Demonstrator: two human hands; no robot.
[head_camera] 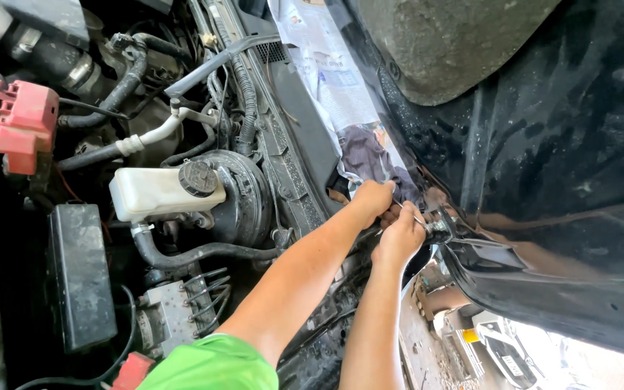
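A: Entry, head view. Work piece is the hood hinge [448, 232], at the rear right corner of the engine bay, where the raised black hood [543, 144] meets the body. A small bright metal tool [422, 221] sits on the hinge fastener; too little of it shows to tell its kind.

B: Hands?

A: Right hand [401, 235] curled shut around the tool's near end, knuckles toward the camera. Left hand [372, 200] just beside it, touching, fingers closed and pinching at the hinge area or the edge of the newspaper [334, 87]; I cannot tell which.

B: Step in hand?

A: Judged: working the hinge fastener, tool seated, mid-turn. Loosening or tightening is not readable.

B: Next move calls for?

A: Judged: a short swing of the tool in tight space, the left hand steadying, and care that the hood does not shift on the loosened hinge.

B: Orientation?

A: The tool's visible part runs from the right hand up and right into the hinge. The hinge's long axis lies roughly along the hood edge, near-right to far-left.

B: Surroundings?

A: Newspaper masks the windshield. To the left: cowl panel [290, 144], brake booster [243, 195], white fluid reservoir [157, 191] with a black cap, black fuse box [81, 274], red terminal cover [19, 119].
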